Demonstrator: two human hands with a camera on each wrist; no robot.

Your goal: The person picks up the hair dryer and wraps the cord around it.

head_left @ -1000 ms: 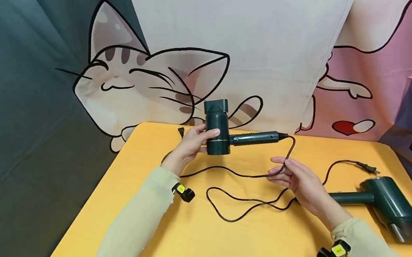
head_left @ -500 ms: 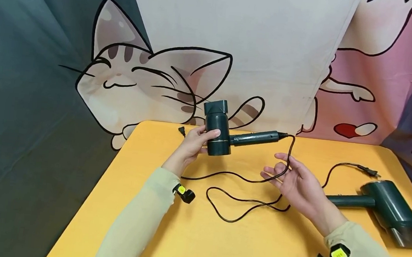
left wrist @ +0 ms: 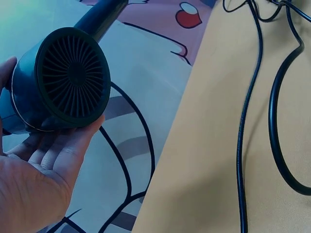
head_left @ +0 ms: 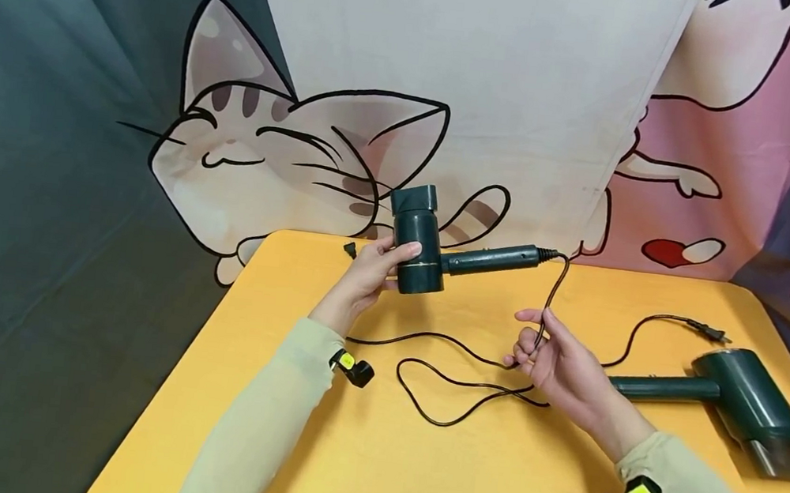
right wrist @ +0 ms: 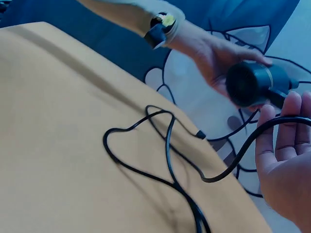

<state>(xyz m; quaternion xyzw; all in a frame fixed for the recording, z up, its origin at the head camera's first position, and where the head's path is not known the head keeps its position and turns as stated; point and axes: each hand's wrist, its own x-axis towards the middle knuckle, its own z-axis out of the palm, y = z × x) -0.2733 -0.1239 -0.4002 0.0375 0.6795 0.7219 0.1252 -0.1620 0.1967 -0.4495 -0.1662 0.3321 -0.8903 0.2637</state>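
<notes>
In the head view, my left hand (head_left: 364,275) holds a dark green hair dryer (head_left: 417,225) by its barrel, above the far part of the table. Its nozzle end points up and its handle reaches right. The left wrist view shows the round slatted intake grille (left wrist: 75,75), with my thumb and fingers around the barrel. From the handle's end a black cord (head_left: 557,290) drops to my right hand (head_left: 565,366), held palm up. In the right wrist view that cord (right wrist: 243,148) lies across the loosely extended fingers (right wrist: 286,131).
A second, larger green hair dryer (head_left: 751,404) lies on the yellow table (head_left: 430,472) at the right, nozzle toward the front. A plug (head_left: 706,332) lies behind it, another plug (head_left: 350,249) at the far left. Looped cord (head_left: 445,424) crosses the middle. A cat-print cloth (head_left: 524,92) hangs behind.
My right hand has turned palm up and shifted slightly left and down, drawing the cord nearer to the handle. The left hand holds the hair dryer almost still, its nozzle slightly higher.
</notes>
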